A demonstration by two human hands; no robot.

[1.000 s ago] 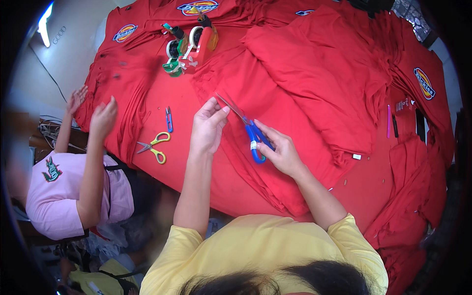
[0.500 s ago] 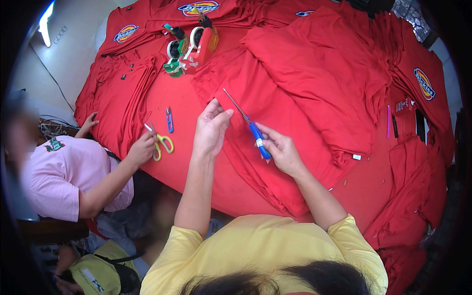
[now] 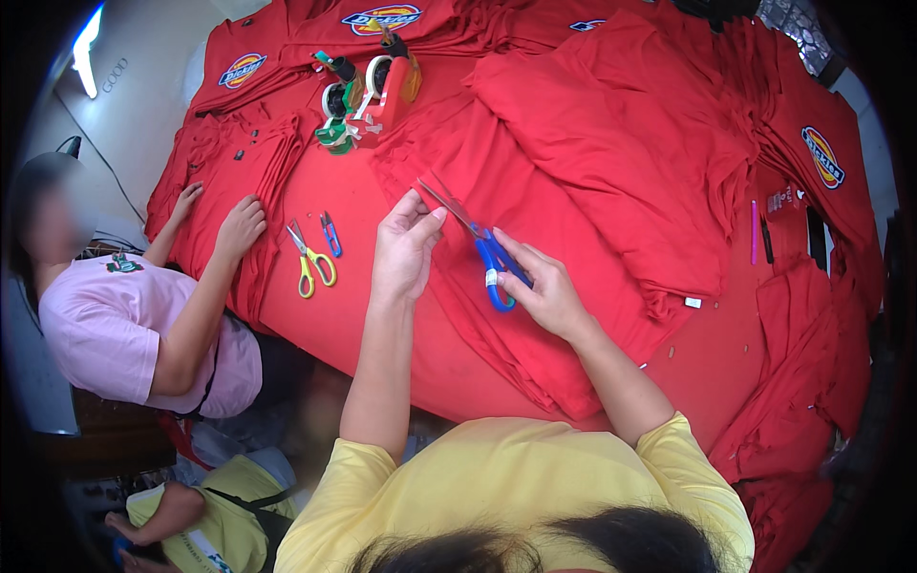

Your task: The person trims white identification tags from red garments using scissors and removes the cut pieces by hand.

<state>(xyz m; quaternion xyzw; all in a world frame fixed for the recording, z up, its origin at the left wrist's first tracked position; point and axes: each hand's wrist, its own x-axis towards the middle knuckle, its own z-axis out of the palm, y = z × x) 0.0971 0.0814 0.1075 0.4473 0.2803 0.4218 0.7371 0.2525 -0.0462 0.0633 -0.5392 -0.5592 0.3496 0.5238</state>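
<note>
My right hand [image 3: 544, 291] is closed round the blue handles of a pair of scissors [image 3: 491, 265]. Their blades are parted and point up and left, with the tips by the fingertips of my left hand [image 3: 405, 244]. That hand is pinched, thumb against fingers, at the edge of a red garment [image 3: 535, 258] spread in front of me. Exactly how much cloth it grips is hidden by the fingers. Folds of the garment lie beneath both hands.
Yellow-handled scissors [image 3: 310, 265] and small blue thread snips [image 3: 330, 235] lie to the left. Tape dispensers [image 3: 368, 105] stand farther back. A co-worker in a pink shirt [image 3: 124, 325] rests both hands on a red garment stack [image 3: 239, 162]. A pink pen [image 3: 754, 232] lies right.
My scissors have opened and turned, their tips moving left toward my left fingers. The co-worker has let go of the yellow-handled scissors and moved that hand onto the garment stack.
</note>
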